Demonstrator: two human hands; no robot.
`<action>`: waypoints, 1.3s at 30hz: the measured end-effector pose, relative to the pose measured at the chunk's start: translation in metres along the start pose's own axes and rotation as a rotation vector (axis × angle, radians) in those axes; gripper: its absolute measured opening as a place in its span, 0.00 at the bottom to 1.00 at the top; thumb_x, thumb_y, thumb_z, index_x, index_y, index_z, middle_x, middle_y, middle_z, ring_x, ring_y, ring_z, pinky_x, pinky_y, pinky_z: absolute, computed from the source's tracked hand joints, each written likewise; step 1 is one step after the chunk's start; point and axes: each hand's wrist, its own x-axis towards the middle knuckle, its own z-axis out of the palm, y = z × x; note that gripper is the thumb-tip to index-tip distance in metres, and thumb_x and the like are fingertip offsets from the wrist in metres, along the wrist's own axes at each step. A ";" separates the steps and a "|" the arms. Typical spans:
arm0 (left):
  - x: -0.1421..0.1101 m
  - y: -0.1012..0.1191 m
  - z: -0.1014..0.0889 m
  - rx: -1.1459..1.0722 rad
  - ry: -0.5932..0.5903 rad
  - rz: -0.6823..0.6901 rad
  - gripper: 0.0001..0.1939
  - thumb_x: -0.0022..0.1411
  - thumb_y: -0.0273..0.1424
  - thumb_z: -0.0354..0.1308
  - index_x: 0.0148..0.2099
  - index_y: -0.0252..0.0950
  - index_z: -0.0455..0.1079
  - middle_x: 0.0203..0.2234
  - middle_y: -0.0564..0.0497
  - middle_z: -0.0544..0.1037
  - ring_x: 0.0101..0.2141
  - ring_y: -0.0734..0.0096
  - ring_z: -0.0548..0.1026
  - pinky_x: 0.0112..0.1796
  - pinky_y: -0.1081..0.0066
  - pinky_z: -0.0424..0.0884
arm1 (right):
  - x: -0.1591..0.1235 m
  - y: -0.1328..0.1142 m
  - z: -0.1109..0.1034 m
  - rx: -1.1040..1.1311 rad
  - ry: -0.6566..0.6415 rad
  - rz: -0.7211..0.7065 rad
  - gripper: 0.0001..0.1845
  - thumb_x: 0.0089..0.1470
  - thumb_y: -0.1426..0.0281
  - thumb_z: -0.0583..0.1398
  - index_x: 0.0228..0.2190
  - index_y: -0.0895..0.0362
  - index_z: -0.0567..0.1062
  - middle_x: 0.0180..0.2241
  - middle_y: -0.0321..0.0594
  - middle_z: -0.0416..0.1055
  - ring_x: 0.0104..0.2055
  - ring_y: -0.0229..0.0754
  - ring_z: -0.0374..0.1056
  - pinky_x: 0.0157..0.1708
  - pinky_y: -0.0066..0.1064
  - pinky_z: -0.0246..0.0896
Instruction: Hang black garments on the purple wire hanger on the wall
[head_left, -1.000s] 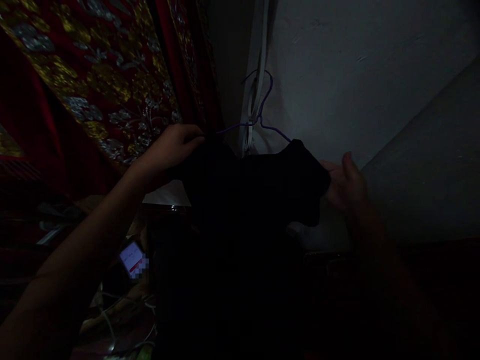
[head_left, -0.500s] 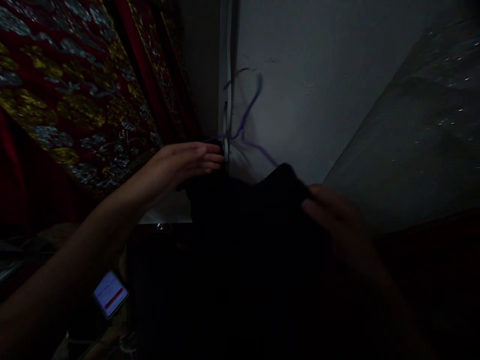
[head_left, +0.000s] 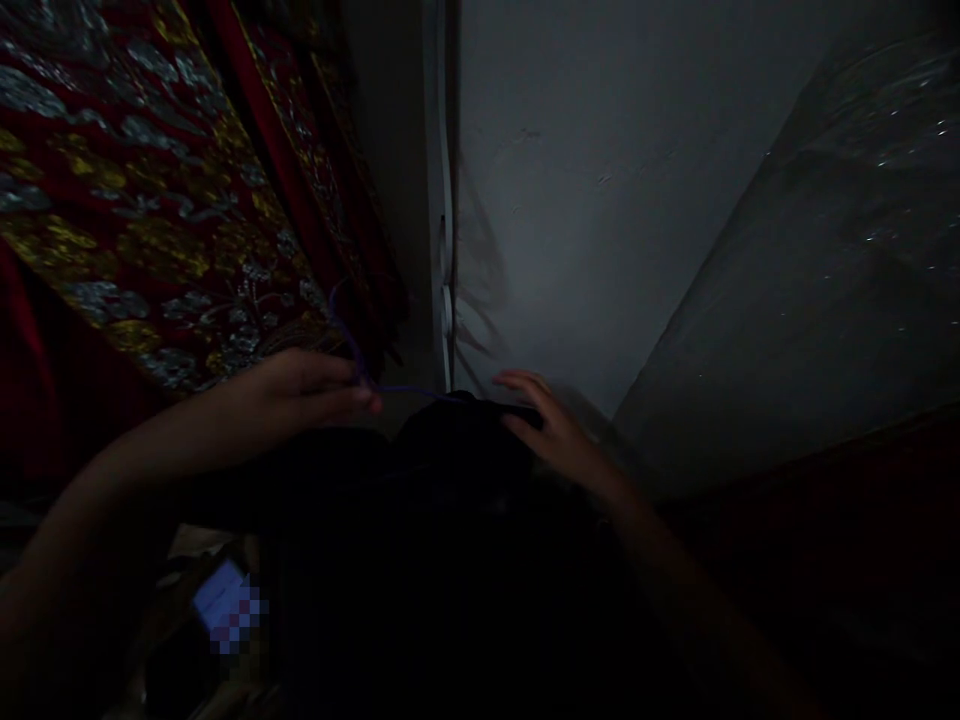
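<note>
Hanging nearest, the black garment (head_left: 465, 450) is on the purple hanger (head_left: 350, 343), whose neck the left hand (head_left: 300, 390) pinches and should steady; I cannot tell whether the right hand (head_left: 555, 430) grips fabric; a grey wall (head_left: 562, 200) stands behind.

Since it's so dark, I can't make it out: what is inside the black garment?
Part of a purple hanger: one arm runs into the black garment, while its hook shows outside by the left hand. Whatever lies deeper is hidden by the cloth.
</note>
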 end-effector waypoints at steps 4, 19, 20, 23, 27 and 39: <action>0.037 -0.003 0.002 0.138 0.127 0.174 0.14 0.57 0.42 0.66 0.32 0.36 0.76 0.22 0.51 0.77 0.22 0.70 0.73 0.22 0.75 0.68 | 0.019 0.006 0.001 0.231 0.034 0.124 0.18 0.56 0.51 0.62 0.34 0.54 0.78 0.33 0.37 0.76 0.39 0.45 0.72 0.45 0.36 0.67; 0.026 -0.074 0.111 0.384 0.145 0.300 0.18 0.71 0.36 0.52 0.60 0.41 0.70 0.29 0.53 0.81 0.26 0.67 0.78 0.31 0.70 0.70 | 0.070 0.017 -0.049 0.527 0.711 0.231 0.28 0.48 0.44 0.66 0.40 0.53 0.77 0.43 0.41 0.79 0.50 0.50 0.74 0.52 0.41 0.69; 0.026 -0.088 0.121 0.383 0.083 0.229 0.18 0.71 0.37 0.51 0.59 0.41 0.71 0.32 0.50 0.82 0.30 0.65 0.80 0.33 0.69 0.71 | 0.060 0.022 -0.048 0.524 0.723 0.258 0.29 0.47 0.45 0.67 0.40 0.54 0.77 0.44 0.42 0.79 0.51 0.50 0.74 0.53 0.42 0.69; 0.024 -0.123 0.150 0.340 -0.011 0.148 0.14 0.71 0.39 0.53 0.43 0.40 0.77 0.37 0.46 0.83 0.36 0.61 0.80 0.37 0.67 0.71 | 0.040 0.040 -0.040 0.499 0.726 0.319 0.29 0.50 0.45 0.65 0.42 0.55 0.78 0.48 0.44 0.78 0.55 0.51 0.72 0.55 0.43 0.68; 0.009 -0.141 0.183 0.255 0.170 0.088 0.16 0.65 0.44 0.60 0.31 0.38 0.74 0.28 0.48 0.78 0.30 0.62 0.76 0.32 0.67 0.69 | 0.022 0.055 -0.019 0.388 0.769 0.324 0.27 0.55 0.48 0.61 0.46 0.55 0.76 0.50 0.47 0.77 0.56 0.51 0.71 0.55 0.45 0.67; -0.032 -0.130 0.253 -0.397 0.739 0.050 0.38 0.59 0.33 0.66 0.67 0.40 0.53 0.46 0.44 0.76 0.41 0.65 0.79 0.43 0.65 0.76 | -0.069 0.000 0.114 0.451 0.006 0.426 0.23 0.61 0.49 0.57 0.27 0.55 0.70 0.25 0.36 0.67 0.31 0.40 0.66 0.34 0.32 0.61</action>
